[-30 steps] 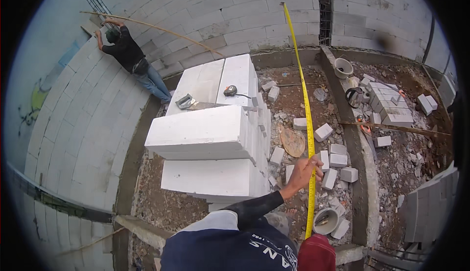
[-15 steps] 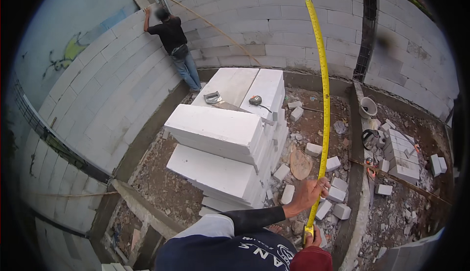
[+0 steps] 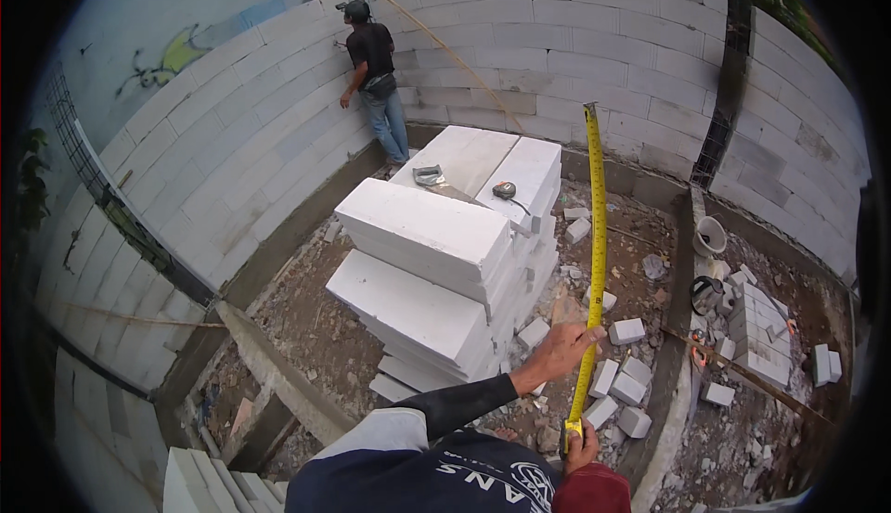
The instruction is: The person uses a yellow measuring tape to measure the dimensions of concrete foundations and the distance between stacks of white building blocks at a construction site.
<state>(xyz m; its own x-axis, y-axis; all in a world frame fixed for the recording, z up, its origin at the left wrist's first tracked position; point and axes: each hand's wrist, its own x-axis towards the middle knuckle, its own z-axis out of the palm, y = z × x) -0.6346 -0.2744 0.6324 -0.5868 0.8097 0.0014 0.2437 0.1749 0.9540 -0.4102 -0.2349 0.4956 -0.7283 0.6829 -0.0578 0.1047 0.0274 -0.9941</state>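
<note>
A yellow tape measure blade [image 3: 599, 221] stands extended, stretching away from me past the right side of the block stack, its metal-hooked tip free in the air. My left hand [image 3: 560, 350], at the end of a black sleeve, has its fingers closed on the blade partway along. Nearer to me, my right hand [image 3: 583, 446], below a maroon cuff, grips the yellow and black tape case [image 3: 571, 429]. Beside the blade rises a stack of white blocks [image 3: 418, 230]. On top of it lie a handsaw [image 3: 430, 176] and a second tape measure [image 3: 504, 190].
A co-worker [image 3: 374, 68] stands by the block wall [image 3: 575, 35] at the far left. Broken block pieces [image 3: 629, 383] litter the ground. To the right are a concrete footing [image 3: 682, 327], a bucket [image 3: 710, 237], a kettle [image 3: 707, 293] and a smaller block pile [image 3: 761, 327].
The blade's visible length has shortened, its tip now lower in the view. My left hand stays on it. The co-worker has lowered an arm from the wall top and turned. The view has shifted slightly.
</note>
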